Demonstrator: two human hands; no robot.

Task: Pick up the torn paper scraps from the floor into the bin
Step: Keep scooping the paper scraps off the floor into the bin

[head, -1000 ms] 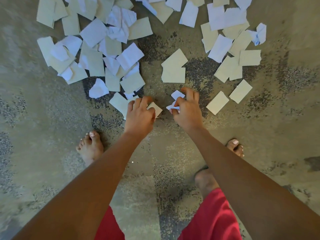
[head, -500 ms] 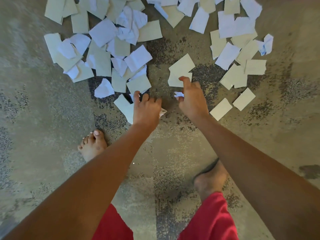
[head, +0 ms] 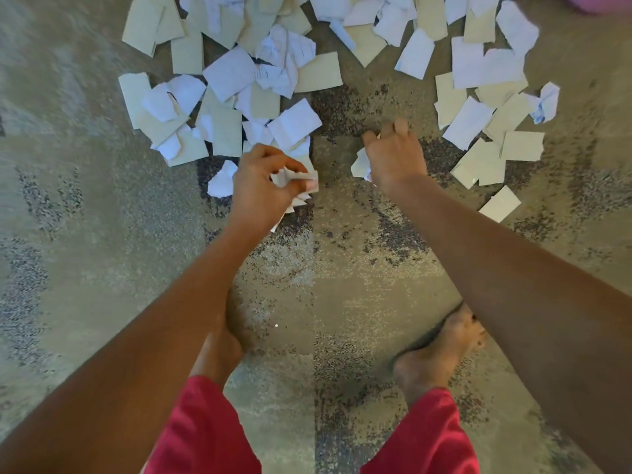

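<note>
A person in red shorts (head: 205,432) bends over a speckled carpet (head: 85,234), hands apart. The left hand (head: 263,186) grips a wad of torn paper scraps (head: 290,177) near centre. The right hand (head: 396,159), just toward 3 o'clock, curls round another crumpled piece (head: 359,165). Loose scraps (head: 232,73) lie scattered from 10 o'clock to 2 o'clock, beyond both hands.

We log a pink object (head: 590,3), far beyond the right grip (head: 393,159), cropped at the top edge; scraps (head: 360,165) inside that grip mostly hidden.
</note>
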